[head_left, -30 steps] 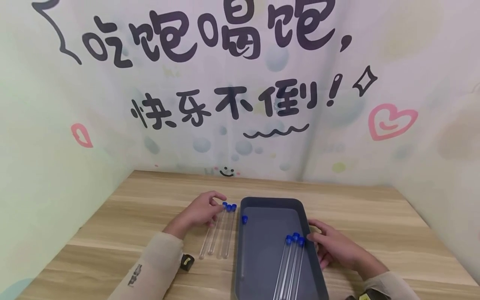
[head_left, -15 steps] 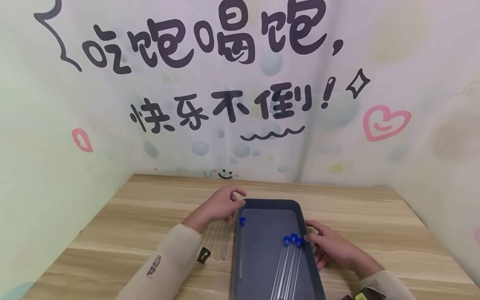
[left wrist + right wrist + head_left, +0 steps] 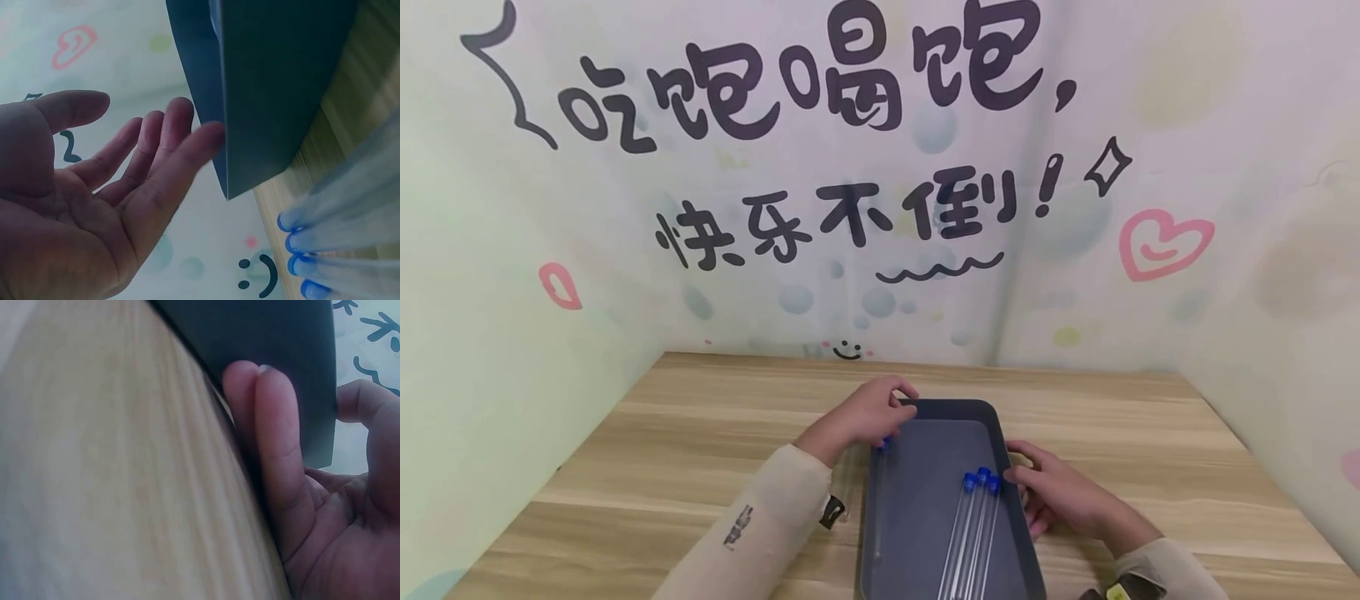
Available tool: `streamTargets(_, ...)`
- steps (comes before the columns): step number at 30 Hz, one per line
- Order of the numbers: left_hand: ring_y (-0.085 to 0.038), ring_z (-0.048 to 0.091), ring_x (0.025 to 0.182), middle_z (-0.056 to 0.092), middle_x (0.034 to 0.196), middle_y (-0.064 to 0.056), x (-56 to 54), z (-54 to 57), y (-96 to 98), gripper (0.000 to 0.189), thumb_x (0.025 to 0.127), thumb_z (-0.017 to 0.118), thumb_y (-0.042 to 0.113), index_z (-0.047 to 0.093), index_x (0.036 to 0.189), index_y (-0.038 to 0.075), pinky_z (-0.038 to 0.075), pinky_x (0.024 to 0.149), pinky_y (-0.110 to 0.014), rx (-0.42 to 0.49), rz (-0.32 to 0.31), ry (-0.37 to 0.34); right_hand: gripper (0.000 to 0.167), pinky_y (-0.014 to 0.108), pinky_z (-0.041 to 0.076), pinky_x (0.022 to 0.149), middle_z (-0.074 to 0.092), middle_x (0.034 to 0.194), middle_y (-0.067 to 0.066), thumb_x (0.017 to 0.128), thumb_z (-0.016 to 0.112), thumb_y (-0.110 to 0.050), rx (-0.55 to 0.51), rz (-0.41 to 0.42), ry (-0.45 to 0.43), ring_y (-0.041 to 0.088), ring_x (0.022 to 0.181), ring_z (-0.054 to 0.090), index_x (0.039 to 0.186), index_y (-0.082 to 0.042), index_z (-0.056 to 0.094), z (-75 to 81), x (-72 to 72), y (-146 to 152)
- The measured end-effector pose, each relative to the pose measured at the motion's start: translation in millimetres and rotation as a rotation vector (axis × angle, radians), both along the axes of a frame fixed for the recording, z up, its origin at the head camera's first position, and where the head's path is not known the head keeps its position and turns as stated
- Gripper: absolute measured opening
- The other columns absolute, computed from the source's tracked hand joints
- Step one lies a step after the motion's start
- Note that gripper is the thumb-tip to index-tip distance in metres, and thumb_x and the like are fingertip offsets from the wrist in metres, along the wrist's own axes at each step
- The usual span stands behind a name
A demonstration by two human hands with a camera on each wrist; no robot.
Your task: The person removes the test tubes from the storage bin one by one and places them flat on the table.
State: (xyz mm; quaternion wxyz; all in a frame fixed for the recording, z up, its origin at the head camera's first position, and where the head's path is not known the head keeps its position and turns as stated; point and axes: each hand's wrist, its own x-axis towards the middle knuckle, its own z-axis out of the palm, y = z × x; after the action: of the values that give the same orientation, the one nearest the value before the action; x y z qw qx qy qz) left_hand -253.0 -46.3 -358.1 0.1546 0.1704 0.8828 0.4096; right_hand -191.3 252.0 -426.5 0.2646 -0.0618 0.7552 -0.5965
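My left hand (image 3: 868, 412) hangs over the far left corner of the grey tray (image 3: 955, 410), holding nothing. Its fingers are loosely extended; in the left wrist view a fingertip (image 3: 212, 132) meets or nearly meets the tray's edge. My right hand (image 3: 1060, 496) rests against the tray's right side, straight fingers (image 3: 278, 419) on the outer wall and thumb at the rim. Three capped test tubes (image 3: 973, 533) lie together inside, beside that hand. Another tube, its blue cap (image 3: 884, 445) partly covered by my left hand, lies along the left wall.
Several blue-capped test tubes (image 3: 337, 250) lie on the wooden table (image 3: 700, 433) left of the tray; my left arm mostly hides them in the head view. A printed wall covering (image 3: 820, 283) stands behind the table.
My left hand has moved right, from the caps of the tubes on the table to the tray's far left corner, with nothing in it. My right hand stays at the tray's side.
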Motion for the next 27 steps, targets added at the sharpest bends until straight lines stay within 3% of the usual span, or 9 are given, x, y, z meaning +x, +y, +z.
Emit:
streamTargets(7, -0.031, 0.068, 0.081, 0.068, 0.109, -0.015, 5.4, 0.6, 11.5, 0.029, 0.103, 0.051, 0.021, 0.059, 0.129, 0.009, 0.047, 0.049, -0.027, -0.05, -0.038, -0.02, 0.073, 0.03, 0.058, 0.051, 0.056, 0.079, 0.003, 0.1, 0.051, -0.026, 0.014, -0.01, -0.011, 0.013, 0.055, 0.062, 0.158, -0.008, 0.012, -1.0, -0.7, 1.0)
streamTargets(11, -0.022, 0.057, 0.06, 0.068, 0.085, -0.015, 8.0, 0.0, 15.4, 0.029, 0.103, 0.05, 0.019, 0.059, 0.129, 0.009, 0.041, 0.043, -0.026, -0.097, -0.041, -0.022, 0.073, 0.031, 0.059, 0.052, 0.057, 0.08, 0.003, 0.1, 0.052, -0.026, 0.019, -0.009, -0.01, 0.013, 0.056, 0.062, 0.158, -0.008, 0.013, -1.0, -0.6, 1.2)
streamTargets(14, -0.017, 0.049, 0.053, 0.062, 0.07, -0.011, 8.3, -0.9, 16.4, 0.03, 0.104, 0.049, 0.02, 0.058, 0.13, 0.009, 0.038, 0.041, -0.026, -0.119, -0.037, -0.032, 0.073, 0.032, 0.059, 0.052, 0.058, 0.079, 0.004, 0.1, 0.051, -0.027, 0.01, -0.002, 0.001, 0.014, 0.056, 0.063, 0.158, -0.007, 0.011, -0.6, -0.4, 0.8)
streamTargets(17, -0.015, 0.047, 0.052, 0.059, 0.067, -0.007, 7.2, -2.1, 17.0, 0.031, 0.104, 0.047, 0.02, 0.058, 0.132, 0.01, 0.037, 0.042, -0.026, -0.115, -0.037, -0.047, 0.074, 0.032, 0.059, 0.052, 0.058, 0.079, 0.004, 0.1, 0.051, -0.026, 0.002, 0.002, 0.008, 0.014, 0.055, 0.063, 0.159, -0.007, 0.011, -0.2, -0.4, 0.4)
streamTargets(21, -0.017, 0.05, 0.053, 0.065, 0.074, -0.012, 4.9, -4.8, 16.7, 0.03, 0.104, 0.048, 0.02, 0.059, 0.129, 0.01, 0.038, 0.043, -0.026, -0.1, -0.026, -0.05, 0.073, 0.032, 0.06, 0.052, 0.058, 0.079, 0.003, 0.1, 0.051, -0.026, 0.004, 0.001, 0.001, 0.014, 0.055, 0.063, 0.158, -0.007, 0.011, -0.8, -0.7, 0.6)
streamTargets(27, -0.029, 0.066, 0.075, 0.07, 0.099, -0.014, 2.3, -9.5, 15.0, 0.027, 0.103, 0.047, 0.018, 0.063, 0.123, 0.009, 0.042, 0.046, -0.026, -0.047, 0.008, -0.05, 0.073, 0.032, 0.06, 0.053, 0.056, 0.078, 0.001, 0.1, 0.052, -0.025, -0.002, 0.004, -0.007, 0.013, 0.056, 0.063, 0.158, -0.007, 0.011, -1.8, -0.7, 1.5)
